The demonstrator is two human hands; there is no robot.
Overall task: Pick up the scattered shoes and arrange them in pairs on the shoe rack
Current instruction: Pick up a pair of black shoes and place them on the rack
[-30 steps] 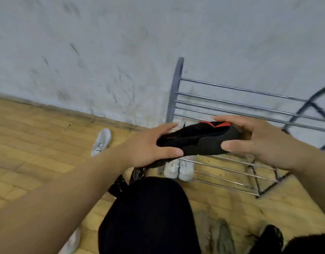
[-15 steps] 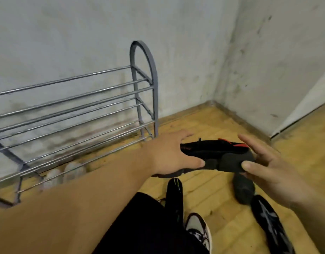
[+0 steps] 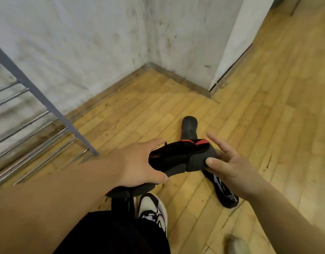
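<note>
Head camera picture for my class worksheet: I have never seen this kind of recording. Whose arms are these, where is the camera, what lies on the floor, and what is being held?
There is no machine here. A person wears a wide-angle camera on the head, looking forward and down, so the two bare arms are their own. The left hand grips a black shoe with red trim. The right hand touches its other end with the thumb, fingers spread. On the wooden floor lie a dark shoe and a black shoe with white marks. A white and black sneaker is near the person's legs. The grey metal shoe rack stands at the left.
</note>
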